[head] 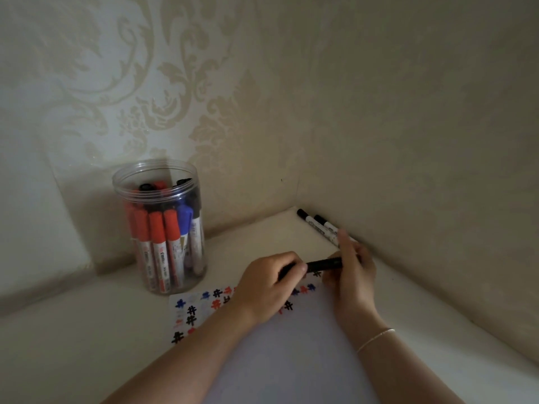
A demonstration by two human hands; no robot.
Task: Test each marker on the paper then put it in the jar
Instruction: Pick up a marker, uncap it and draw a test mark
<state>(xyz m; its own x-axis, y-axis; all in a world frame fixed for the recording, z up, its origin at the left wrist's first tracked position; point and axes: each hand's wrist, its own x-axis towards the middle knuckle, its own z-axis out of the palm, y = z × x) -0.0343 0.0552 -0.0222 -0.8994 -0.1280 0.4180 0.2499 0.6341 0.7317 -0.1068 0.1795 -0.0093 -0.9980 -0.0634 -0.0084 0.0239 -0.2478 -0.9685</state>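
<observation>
A black marker [322, 264] lies level between both hands above the top edge of the white paper [291, 354]. My left hand [267, 285] grips its left end, and my right hand [350, 272] pinches its right end. The paper carries several black, red and blue hash marks along its top and left side. A clear plastic jar [163, 228] stands at the left by the wall, open at the top, holding several red, blue and black markers. Two more black-capped markers [319, 225] lie against the right wall, partly hidden behind my right hand.
The cream table [87, 330] fits into a corner between two patterned walls, which close it in at the back and right. A thin bracelet [376, 339] sits on my right wrist.
</observation>
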